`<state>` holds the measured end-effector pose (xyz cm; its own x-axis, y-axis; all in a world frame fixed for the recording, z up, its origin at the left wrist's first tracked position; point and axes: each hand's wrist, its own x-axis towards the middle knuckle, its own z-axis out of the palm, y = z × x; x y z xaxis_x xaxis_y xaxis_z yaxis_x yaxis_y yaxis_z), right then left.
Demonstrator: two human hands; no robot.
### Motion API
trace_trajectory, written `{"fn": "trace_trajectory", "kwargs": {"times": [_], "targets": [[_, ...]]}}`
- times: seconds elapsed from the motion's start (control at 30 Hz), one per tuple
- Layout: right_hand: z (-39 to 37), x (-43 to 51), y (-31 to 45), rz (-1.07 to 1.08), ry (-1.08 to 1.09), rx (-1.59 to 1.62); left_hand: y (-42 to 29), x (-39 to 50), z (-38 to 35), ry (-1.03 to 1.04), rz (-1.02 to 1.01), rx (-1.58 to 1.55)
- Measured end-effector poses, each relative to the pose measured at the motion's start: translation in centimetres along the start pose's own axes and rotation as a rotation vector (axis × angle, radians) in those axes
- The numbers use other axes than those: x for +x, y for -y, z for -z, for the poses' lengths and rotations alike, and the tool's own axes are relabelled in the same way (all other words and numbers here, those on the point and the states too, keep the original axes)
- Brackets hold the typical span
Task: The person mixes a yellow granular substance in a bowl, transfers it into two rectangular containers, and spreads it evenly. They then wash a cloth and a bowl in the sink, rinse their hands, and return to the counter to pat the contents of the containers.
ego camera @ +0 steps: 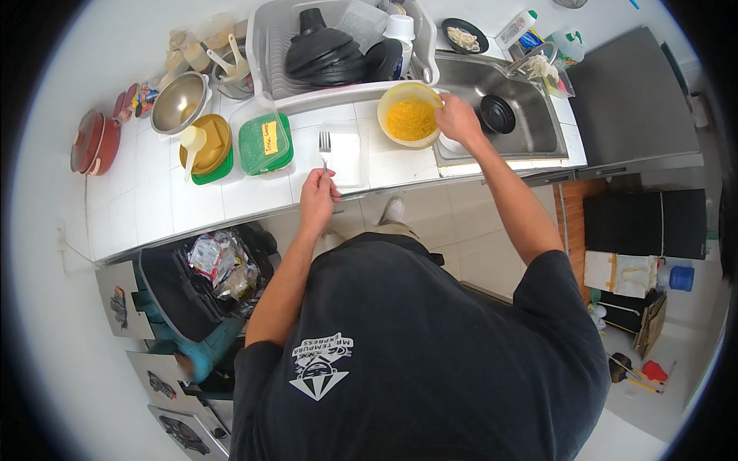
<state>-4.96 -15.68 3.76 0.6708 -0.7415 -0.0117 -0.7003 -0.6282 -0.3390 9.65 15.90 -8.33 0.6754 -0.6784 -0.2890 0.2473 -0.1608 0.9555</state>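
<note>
My left hand grips a metal fork by its handle at the counter's front edge. The fork's tines point away from me, over a clear plastic container on the white tiles. My right hand holds the right side of a pale yellow bowl, beside the sink. Inside the bowl is a yellow, lumpy or shredded food. Left of the fork stands a green-lidded plastic tub with a yellow written label. Further left, a cream measuring scoop rests on a mustard-coloured bowl.
A grey dish rack with black bowls stands behind. The steel sink holds a black round dish. Also present are a metal bowl, a red pot, a black bowl of pale food and an open bin below the counter.
</note>
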Motion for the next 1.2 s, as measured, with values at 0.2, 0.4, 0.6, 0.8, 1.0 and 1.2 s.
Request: {"fn": "trace_trajectory", "kwargs": {"times": [0.2, 0.4, 0.6, 0.8, 1.0, 1.2], "targets": [[3.7, -0.9, 4.5, 0.149, 0.118, -0.215, 0.0, -0.5, 0.9, -0.133, -0.068, 0.414], [2.7, -0.1, 7.6, 0.257, 0.237, -0.432, 2.1, 1.1, 0.0, -0.175, -0.072, 0.359], [0.8, 0.8, 10.5, 0.353, 0.299, -0.638, 3.1, 1.7, -1.5, -0.118, -0.067, 0.242], [0.3, 0.7, 14.0, 0.405, 0.359, -0.798, 4.2, 1.7, -2.4, -0.084, -0.056, 0.13], [-0.1, 0.5, 14.7, 0.41, 0.372, -0.851, 3.2, 0.9, -3.2, -0.039, -0.017, 0.073], [-0.4, 1.0, 14.6, 0.409, 0.355, -0.85, 4.5, 1.4, -3.7, -0.046, 0.001, 0.025]]}}
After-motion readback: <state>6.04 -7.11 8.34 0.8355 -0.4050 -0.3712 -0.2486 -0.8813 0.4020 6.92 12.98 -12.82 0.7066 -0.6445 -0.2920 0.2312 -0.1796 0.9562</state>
